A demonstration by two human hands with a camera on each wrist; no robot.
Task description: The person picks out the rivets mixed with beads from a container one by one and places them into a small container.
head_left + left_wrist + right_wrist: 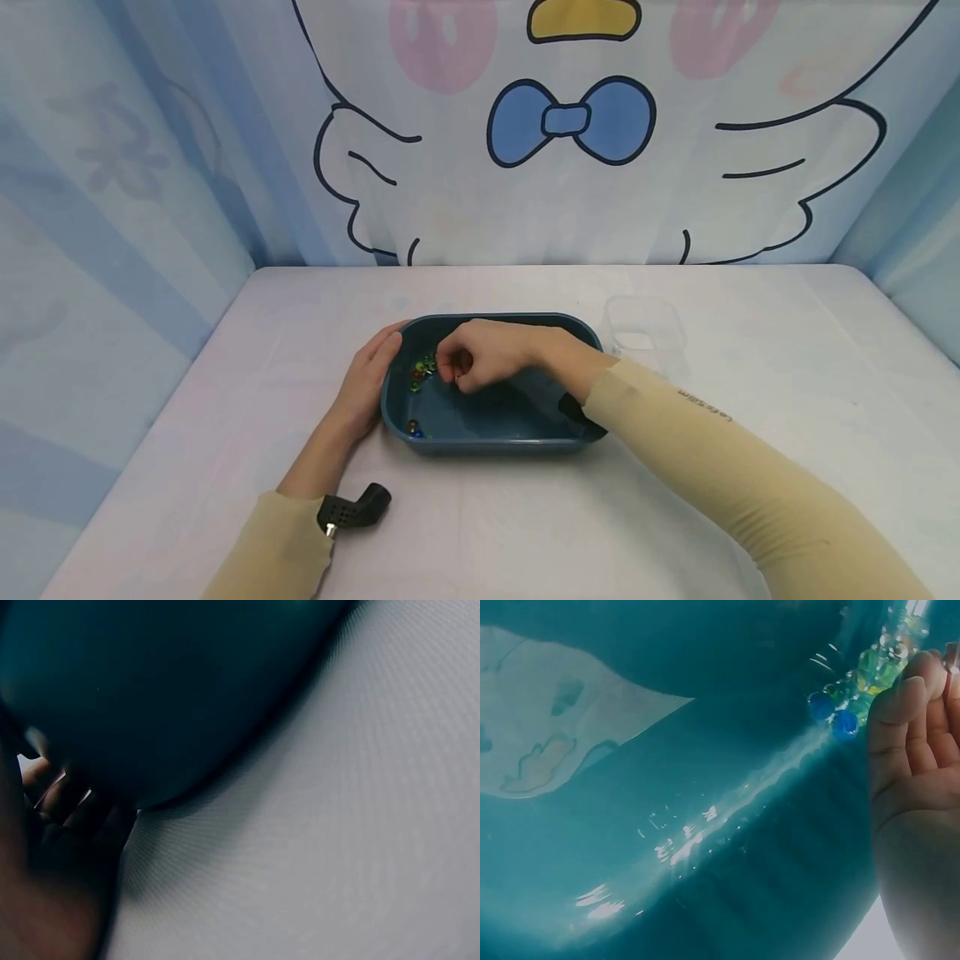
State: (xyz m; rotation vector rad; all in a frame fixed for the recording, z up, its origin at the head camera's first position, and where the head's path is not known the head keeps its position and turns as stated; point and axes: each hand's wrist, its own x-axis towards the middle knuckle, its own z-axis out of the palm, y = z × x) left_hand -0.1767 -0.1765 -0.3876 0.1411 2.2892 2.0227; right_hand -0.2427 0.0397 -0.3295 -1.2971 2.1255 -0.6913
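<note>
Backdrop: fabric curtain point(480, 125) across the rear wall, printed with a big white cartoon bird, blue bow tie point(572, 121), yellow beak, pink cheeks; plain blue-striped fabric panels on both side walls. Work surface: table point(225, 400) under a pale, faintly lilac cloth; the weave shows as a fine grid in the left wrist view. Centre of table: dark teal rectangular basin point(495, 442) with rounded corners and a glossy interior with reflections in the right wrist view. Behind it to the right, near but not touching as far as I can tell: clear plastic container point(647, 332), square-ish, upright. Both arms in beige sleeves; right sleeve carries small dark lettering near the forearm, too small to read reliably. Black wrist-mounted camera point(354, 508) on the left forearm. Left hand point(367, 379) lies flat against the basin's outer left wall, fingers straight, bracing it, nothing gripped. Right hand point(487, 354) is inside the basin, fingers curled in and pinching; what's in the pinch is hidden, can't tell. Smallest: glass marbles point(422, 371), green, orange and blue, clustered at the basin's left side just beside the right fingertips, plus a couple more marbles point(413, 429) at the near-left corner. No other legible text.
</note>
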